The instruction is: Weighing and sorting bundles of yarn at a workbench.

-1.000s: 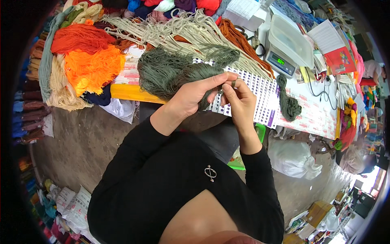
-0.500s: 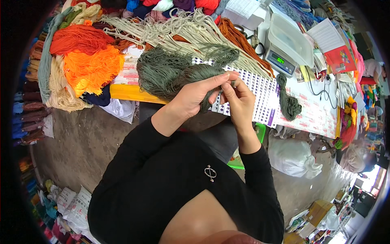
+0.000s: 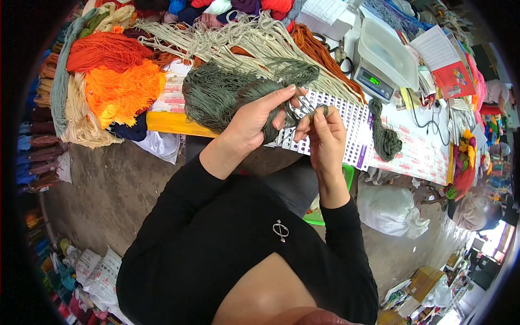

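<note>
Some green yarn (image 3: 211, 97) overlaps the front edge of the tabletop (image 3: 176, 123); our left hand (image 3: 250, 123) grips its bundle, our right hand (image 3: 327, 132) pinches strands just beside it. Left of our sleeve (image 3: 176, 187), we see floor (image 3: 111, 179).

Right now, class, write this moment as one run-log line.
left hand: holding dark grey-green yarn hank | right hand: pinching thin dark yarn strands | nearby: white dotted card with purple edge
</note>
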A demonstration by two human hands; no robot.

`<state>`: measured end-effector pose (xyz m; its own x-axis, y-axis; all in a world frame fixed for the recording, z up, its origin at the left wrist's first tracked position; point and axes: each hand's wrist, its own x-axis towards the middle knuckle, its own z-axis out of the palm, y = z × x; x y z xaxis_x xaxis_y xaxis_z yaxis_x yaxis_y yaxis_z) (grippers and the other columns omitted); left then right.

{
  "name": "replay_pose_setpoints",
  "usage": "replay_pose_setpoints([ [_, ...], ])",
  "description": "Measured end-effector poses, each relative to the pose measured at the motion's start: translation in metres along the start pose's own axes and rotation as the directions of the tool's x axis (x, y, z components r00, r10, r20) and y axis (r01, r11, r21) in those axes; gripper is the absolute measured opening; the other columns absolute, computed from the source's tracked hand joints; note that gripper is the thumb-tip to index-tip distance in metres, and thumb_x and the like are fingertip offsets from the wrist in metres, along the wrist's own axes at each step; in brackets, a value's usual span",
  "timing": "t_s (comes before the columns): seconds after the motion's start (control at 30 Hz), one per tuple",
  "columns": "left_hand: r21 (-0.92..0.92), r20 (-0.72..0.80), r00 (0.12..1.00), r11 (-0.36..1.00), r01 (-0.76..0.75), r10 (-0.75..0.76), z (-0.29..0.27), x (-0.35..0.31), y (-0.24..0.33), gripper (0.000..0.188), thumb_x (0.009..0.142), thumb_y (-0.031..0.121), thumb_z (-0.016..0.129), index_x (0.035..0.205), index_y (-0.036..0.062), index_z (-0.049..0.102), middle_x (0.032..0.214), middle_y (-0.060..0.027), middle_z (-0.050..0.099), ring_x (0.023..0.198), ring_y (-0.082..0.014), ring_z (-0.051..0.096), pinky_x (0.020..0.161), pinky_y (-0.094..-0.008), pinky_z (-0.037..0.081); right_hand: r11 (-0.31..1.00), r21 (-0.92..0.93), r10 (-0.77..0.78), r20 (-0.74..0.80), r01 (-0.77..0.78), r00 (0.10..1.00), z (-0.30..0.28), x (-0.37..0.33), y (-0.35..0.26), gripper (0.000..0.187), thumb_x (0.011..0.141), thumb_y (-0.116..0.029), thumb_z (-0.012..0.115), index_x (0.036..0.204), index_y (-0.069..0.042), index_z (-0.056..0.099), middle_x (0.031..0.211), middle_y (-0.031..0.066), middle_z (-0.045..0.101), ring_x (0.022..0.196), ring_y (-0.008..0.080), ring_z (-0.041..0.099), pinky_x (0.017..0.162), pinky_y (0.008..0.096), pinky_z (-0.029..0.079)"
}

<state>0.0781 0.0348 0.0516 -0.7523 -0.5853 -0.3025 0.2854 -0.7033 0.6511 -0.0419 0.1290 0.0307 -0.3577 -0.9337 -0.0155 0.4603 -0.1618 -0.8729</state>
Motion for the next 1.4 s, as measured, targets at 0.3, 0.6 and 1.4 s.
replay_pose_setpoints([
  [0.3, -0.029, 0.027, 1.000, 1.000, 0.004, -0.003, -0.0042, 0.0004, 0.0021, 0.028, 0.092, 0.021, 0.046, 0.106, -0.0016, 0.054, 0.073, 0.0014, 0.046, 0.049, -0.0032, 0.039, 0.047, -0.0166, 0.034, 0.999, 0.036, 0.020, 0.023, -0.021, 1.000, -0.0032, -0.0009, 0.0002, 0.018, 0.093, -0.020, 0.045, 0.087, -0.003, 0.044, 0.061, 0.0062, 0.050, 0.050, 0.0145, 0.051, 0.052, 0.0233, 0.043],
  [0.6, -0.011, 0.076, 0.997, 1.000, 0.025, -0.024, -0.0029, 0.0001, -0.0013, 0.028, 0.090, 0.023, 0.050, 0.106, 0.0015, 0.059, 0.077, 0.0016, 0.052, 0.053, -0.0040, 0.040, 0.051, -0.0164, 0.035, 0.992, 0.088, 0.085, 0.030, -0.088, 0.996, 0.0007, 0.0014, 0.0010, 0.022, 0.094, -0.022, 0.044, 0.099, -0.001, 0.048, 0.084, 0.0078, 0.057, 0.069, 0.0142, 0.055, 0.063, 0.0234, 0.043],
  [1.4, -0.158, 0.113, 0.993, 0.987, 0.040, -0.022, 0.0030, -0.0034, 0.0030, 0.029, 0.091, 0.021, 0.047, 0.107, -0.0016, 0.053, 0.085, -0.0042, 0.055, 0.051, -0.0034, 0.040, 0.049, -0.0180, 0.037, 0.998, 0.045, 0.039, 0.012, -0.040, 0.999, -0.0001, -0.0020, 0.0041, 0.018, 0.093, -0.018, 0.044, 0.095, -0.001, 0.048, 0.066, 0.0081, 0.056, 0.054, 0.0153, 0.054, 0.053, 0.0231, 0.044],
])
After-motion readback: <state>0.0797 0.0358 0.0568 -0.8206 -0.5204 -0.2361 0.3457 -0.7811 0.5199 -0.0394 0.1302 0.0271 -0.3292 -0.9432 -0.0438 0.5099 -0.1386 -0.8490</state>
